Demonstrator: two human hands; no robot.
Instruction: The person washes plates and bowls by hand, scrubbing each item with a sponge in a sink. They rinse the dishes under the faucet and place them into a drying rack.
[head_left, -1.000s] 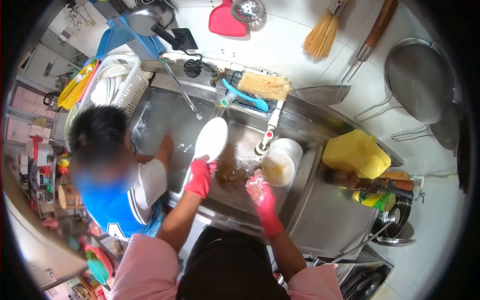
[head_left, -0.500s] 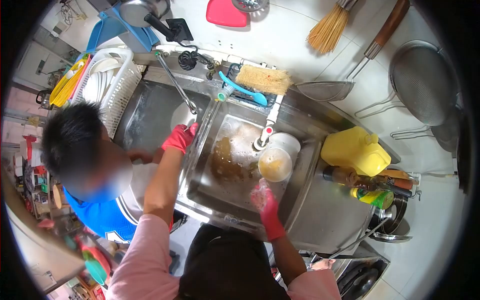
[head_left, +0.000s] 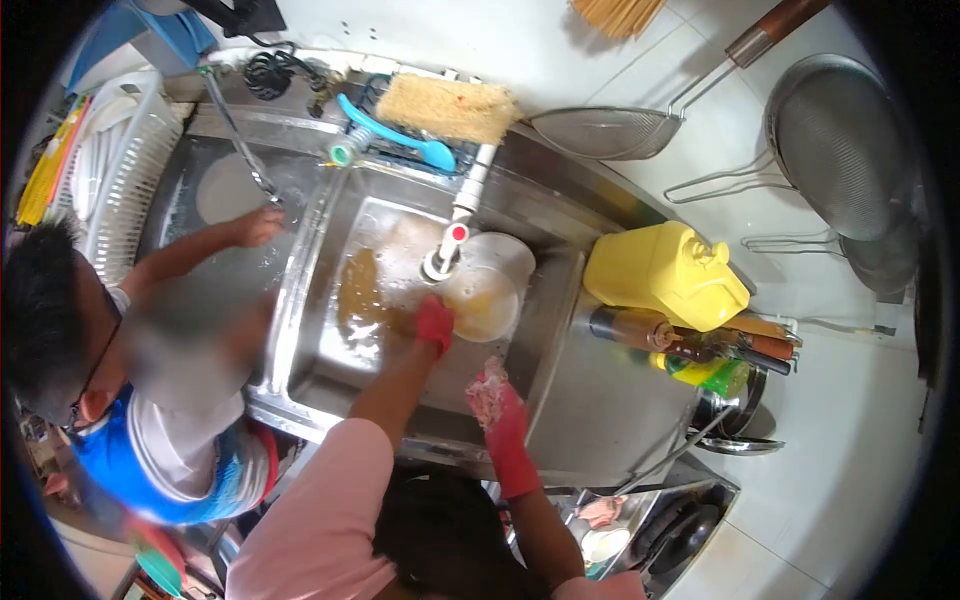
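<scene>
My left hand [head_left: 434, 322], in a red glove, is at the left edge of a bowl [head_left: 484, 302] in the right basin; its fingertips are partly hidden, so its grip is unclear. Close by on the right, my right hand [head_left: 497, 405], also gloved in red, is closed on a soapy scrubber [head_left: 487, 388] above the basin's lower part. Behind the bowl lies a larger white bowl [head_left: 510, 256]. Brownish, foamy water [head_left: 362, 290] covers part of the basin floor. A white pipe [head_left: 467, 203] with a red dot comes down beside the bowls.
Another person's hand [head_left: 262, 227] is by the metal faucet [head_left: 240, 140] over the left basin, near a round plate [head_left: 228, 188]. A white dish basket [head_left: 125, 180] stands at the far left. A yellow jug [head_left: 665, 272] and bottles [head_left: 700, 365] stand right; strainers [head_left: 610, 133] hang behind.
My left hand has moved from the plate in the left basin to the bowl in the right one. The other person's hand has reached toward the faucet. The view has shifted right.
</scene>
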